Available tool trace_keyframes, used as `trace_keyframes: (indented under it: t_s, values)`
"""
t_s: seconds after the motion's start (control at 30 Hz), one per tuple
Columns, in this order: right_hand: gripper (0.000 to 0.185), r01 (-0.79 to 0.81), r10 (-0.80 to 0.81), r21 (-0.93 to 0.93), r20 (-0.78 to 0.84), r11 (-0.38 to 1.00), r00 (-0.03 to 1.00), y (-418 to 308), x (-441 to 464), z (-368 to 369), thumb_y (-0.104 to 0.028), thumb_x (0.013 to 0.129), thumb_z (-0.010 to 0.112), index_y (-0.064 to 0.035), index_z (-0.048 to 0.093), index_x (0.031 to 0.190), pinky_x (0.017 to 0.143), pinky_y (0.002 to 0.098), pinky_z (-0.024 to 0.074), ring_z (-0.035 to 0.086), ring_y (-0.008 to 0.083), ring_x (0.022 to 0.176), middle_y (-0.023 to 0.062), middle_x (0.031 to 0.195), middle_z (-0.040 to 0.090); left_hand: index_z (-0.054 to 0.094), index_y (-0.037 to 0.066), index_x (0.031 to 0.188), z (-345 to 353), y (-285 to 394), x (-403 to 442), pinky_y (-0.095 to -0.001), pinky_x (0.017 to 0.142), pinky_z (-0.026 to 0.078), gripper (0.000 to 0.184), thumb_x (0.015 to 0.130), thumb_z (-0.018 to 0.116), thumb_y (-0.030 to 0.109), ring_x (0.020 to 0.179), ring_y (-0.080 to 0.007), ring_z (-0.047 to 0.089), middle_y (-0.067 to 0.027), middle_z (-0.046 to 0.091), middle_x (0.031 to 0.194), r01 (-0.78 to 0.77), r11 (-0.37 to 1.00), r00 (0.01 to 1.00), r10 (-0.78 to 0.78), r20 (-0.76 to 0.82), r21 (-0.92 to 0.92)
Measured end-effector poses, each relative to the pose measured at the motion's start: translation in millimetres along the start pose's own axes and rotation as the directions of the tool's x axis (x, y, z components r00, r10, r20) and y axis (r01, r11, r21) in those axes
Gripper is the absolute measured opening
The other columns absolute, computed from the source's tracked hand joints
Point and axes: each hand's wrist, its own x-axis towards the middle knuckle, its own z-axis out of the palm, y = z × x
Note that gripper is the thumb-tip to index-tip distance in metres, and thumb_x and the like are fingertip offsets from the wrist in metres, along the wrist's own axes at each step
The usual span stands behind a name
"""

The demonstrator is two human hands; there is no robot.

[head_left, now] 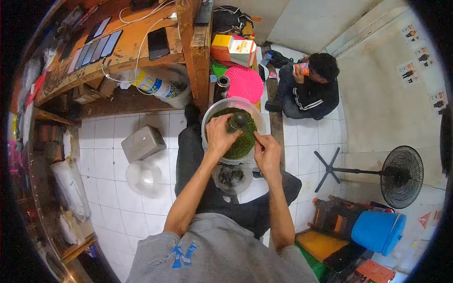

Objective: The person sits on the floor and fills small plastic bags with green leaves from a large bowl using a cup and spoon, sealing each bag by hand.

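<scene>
A white plastic basin [262, 123] in front of me holds a heap of fine green material [243, 147], like chopped leaves. Over that heap, my left hand [222, 134] has its fingers curled round a dark round-topped object [239, 120] with a clear-looking side; its exact kind cannot be made out. My right hand [267, 151] is at the basin's right side with the fingertips pinched together, and whatever is in them is too small to name. Just below the basin, between my legs, sits a clear bowl [238, 187] with dark contents.
Behind the basin are a pink lid [243, 85], a metal flask [222, 87] and a box [235, 49]. A seated person [315, 89] holds a cup at right. A standing fan [401, 177], a metal tin [144, 143] and a wooden shelf with phones [96, 48] surround me.
</scene>
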Motion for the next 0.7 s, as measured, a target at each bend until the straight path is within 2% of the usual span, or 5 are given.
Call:
trace_keyframes:
  t_s: [0.17, 0.37, 0.57, 0.63, 0.7]
  values:
    - [0.027, -0.123, 0.123, 0.0, -0.034, 0.992, 0.992, 27, -3, 13, -0.005, 0.088, 0.068, -0.0033, 0.077, 0.114, 0.073, 0.039, 0.0545, 0.069, 0.0328, 0.078, 0.0187, 0.093, 0.071, 0.069, 0.006, 0.121, 7, -15, -4, -0.0455, 0.1, 0.044, 0.062, 0.065, 0.09, 0.025, 0.113, -0.0347, 0.06, -0.0125, 0.07, 0.115, 0.007, 1.0, 0.999, -0.008, -0.041, -0.011]
    - [0.022, 0.051, -0.048, 0.033, -0.085, 0.998, 0.995, -10, 27, 46, -0.011, 0.082, 0.073, -0.0032, 0.077, 0.102, 0.098, 0.048, 0.0461, 0.059, 0.0404, 0.112, 0.0217, 0.113, 0.066, 0.067, 0.008, 0.125, 22, -28, -12, -0.0477, 0.102, 0.043, 0.066, 0.065, 0.09, 0.022, 0.114, -0.0345, 0.059, -0.0126, 0.069, 0.114, -0.065, 0.996, 0.985, 0.055, -0.166, -0.057]
    - [0.018, 0.139, -0.143, -0.095, -0.028, 0.986, 0.989, 6, 40, 68, -0.005, 0.078, 0.073, -0.0034, 0.077, 0.095, 0.101, 0.0507, 0.0429, 0.054, 0.0417, 0.117, 0.02, 0.116, 0.064, 0.036, 0.005, 0.156, 17, -28, -18, -0.0504, 0.116, 0.032, 0.106, 0.066, 0.09, 0.02, 0.14, -0.0395, 0.044, -0.0199, 0.051, 0.147, -0.061, 0.997, 0.984, 0.067, -0.164, 0.041]
    - [0.017, 0.126, -0.127, -0.132, 0.004, 0.983, 0.992, 13, 34, 64, -0.003, 0.077, 0.074, -0.0022, 0.077, 0.094, 0.1, 0.0484, 0.0447, 0.056, 0.0399, 0.114, 0.0184, 0.11, 0.064, 0.021, 0.002, 0.16, 7, -35, -18, -0.0506, 0.12, 0.028, 0.119, 0.065, 0.091, 0.021, 0.146, -0.0429, 0.034, -0.0215, 0.039, 0.158, -0.051, 0.987, 0.998, 0.055, 0.019, -0.152]
    - [0.016, 0.138, -0.138, 0.01, 0.016, 0.99, 0.99, 8, 32, 50, -0.001, 0.078, 0.074, -0.0008, 0.076, 0.093, 0.093, 0.0446, 0.0494, 0.061, 0.0355, 0.106, 0.0171, 0.108, 0.064, 0.039, 0.002, 0.153, 0, -32, -16, -0.047, 0.115, 0.036, 0.095, 0.074, 0.088, 0.02, 0.138, -0.0393, 0.047, -0.0218, 0.053, 0.146, -0.081, 0.962, 0.997, 0.08, -0.015, -0.262]
